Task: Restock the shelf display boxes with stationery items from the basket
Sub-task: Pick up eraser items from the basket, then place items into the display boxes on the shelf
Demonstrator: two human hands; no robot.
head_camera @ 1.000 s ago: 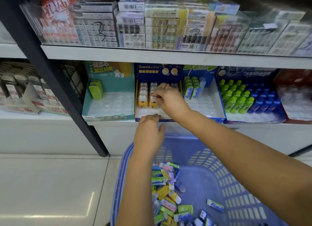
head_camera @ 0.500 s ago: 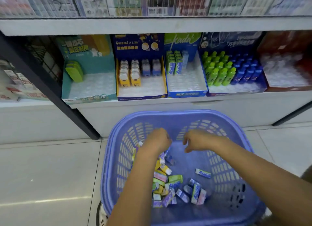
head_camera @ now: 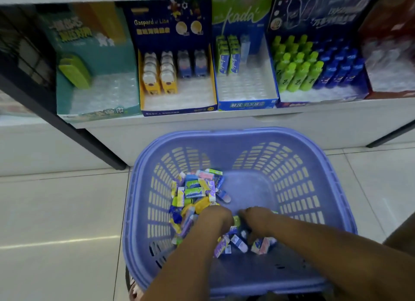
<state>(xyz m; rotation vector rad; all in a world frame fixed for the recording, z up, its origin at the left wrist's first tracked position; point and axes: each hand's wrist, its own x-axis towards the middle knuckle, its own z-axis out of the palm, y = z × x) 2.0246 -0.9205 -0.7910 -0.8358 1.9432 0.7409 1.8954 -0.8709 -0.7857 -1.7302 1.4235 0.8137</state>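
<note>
In the head view, a lilac plastic basket (head_camera: 298,184) with slotted walls is seen on the tiled floor (head_camera: 56,210) below the shelf (head_camera: 314,118). Small, glossy, block-shaped stationery items (head_camera: 195,192) are heaped at its left side. The left hand (head_camera: 216,217) and right hand (head_camera: 258,218) are seen among them, fingers turned down. Whether either grip is closed on anything cannot be told. Cardboard display boxes (head_camera: 179,107) lined with clear blister trays are partly filled.

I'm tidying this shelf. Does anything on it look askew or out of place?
Yes: the green items in the teal display box on the left lean tilted in its back corner, while items in the neighbouring boxes stand in straight rows. Nothing looks spilled or damaged.
</note>
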